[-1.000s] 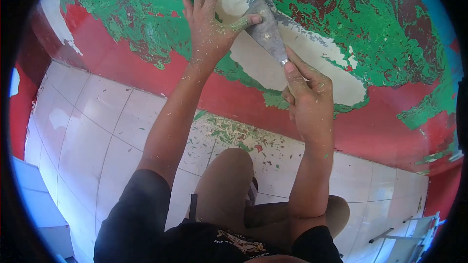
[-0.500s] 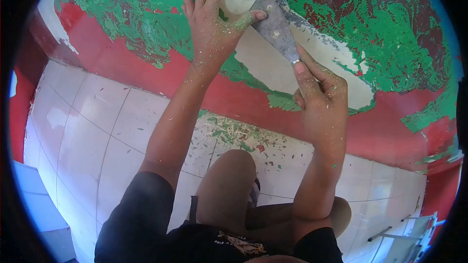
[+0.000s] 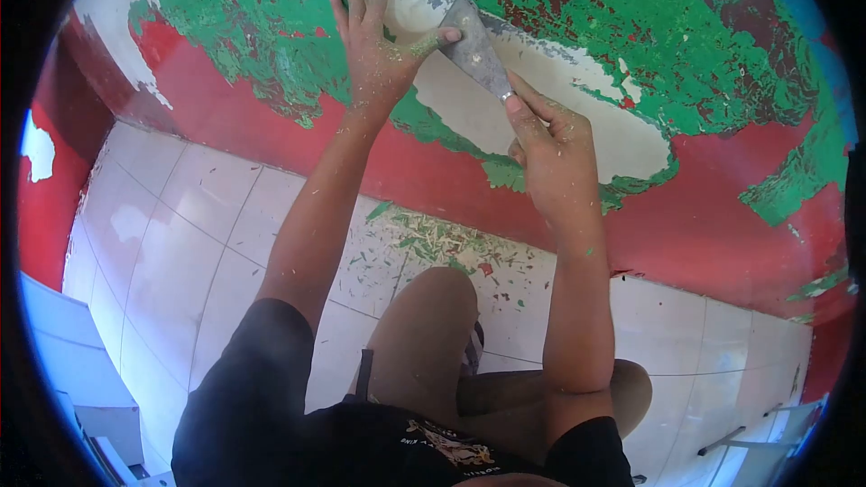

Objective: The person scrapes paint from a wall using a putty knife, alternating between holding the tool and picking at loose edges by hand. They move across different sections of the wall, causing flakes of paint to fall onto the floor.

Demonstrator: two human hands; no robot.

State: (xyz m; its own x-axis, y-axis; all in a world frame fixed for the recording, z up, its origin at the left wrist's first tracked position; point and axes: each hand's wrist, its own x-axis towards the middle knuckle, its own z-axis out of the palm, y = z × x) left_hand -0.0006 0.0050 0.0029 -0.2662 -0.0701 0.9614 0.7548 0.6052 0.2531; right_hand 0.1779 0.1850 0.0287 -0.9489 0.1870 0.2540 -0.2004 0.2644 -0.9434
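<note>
My right hand (image 3: 555, 149) grips the handle of a metal scraper (image 3: 476, 52), its blade angled up and left against the wall. My left hand (image 3: 381, 50) lies with fingers spread on the wall, its thumb at the blade's left edge. Around the blade, the wall shows a bare whitish patch (image 3: 541, 95). Peeling green paint (image 3: 631, 54) borders that patch, and a red band (image 3: 451, 176) runs below. Small flecks cling to both hands and forearms.
Green and pale paint chips (image 3: 442, 243) lie on the white tiled floor (image 3: 171, 243) by the wall's foot. My bent knees are below my arms. At the lower right stands a metal-framed object (image 3: 753, 451); a pale boxy object (image 3: 77, 352) is at the lower left.
The scraper and my right hand have moved left and slightly down the wall. My left hand stays spread, with its fingers a little lower. The camera view has shifted slightly.
</note>
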